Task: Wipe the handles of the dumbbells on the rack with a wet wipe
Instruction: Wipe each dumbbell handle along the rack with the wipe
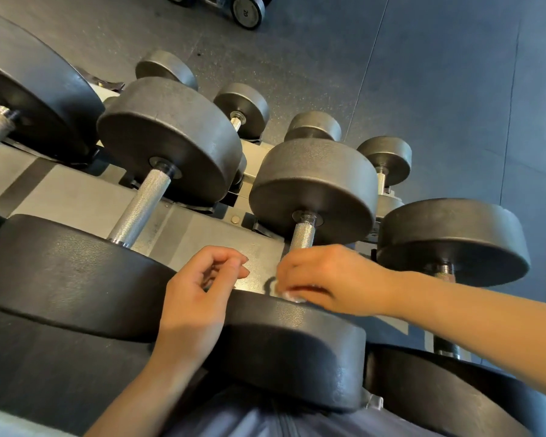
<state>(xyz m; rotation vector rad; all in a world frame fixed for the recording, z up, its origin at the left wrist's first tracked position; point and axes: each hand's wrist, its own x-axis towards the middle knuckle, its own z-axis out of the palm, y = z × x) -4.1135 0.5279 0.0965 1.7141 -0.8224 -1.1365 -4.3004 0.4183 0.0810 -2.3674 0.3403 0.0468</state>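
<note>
Grey metal dumbbell rack [76, 197] runs left to right w/ big round black rubber-headed dumbbells [171, 137] on it, far-left one cut off by the frame edge and smaller ones on the tier behind partly hidden. Centre dumbbell's knurled silver steel handle [303, 236] shows only its top bit; the rest is hidden under the right hand [325, 279], whose fingers curl over a crumpled white wet wipe [292, 297], only a sliver visible, just above the near head. Left hand [199, 294] hovers beside it, fingers loosely curled, holding nothing.
</note>
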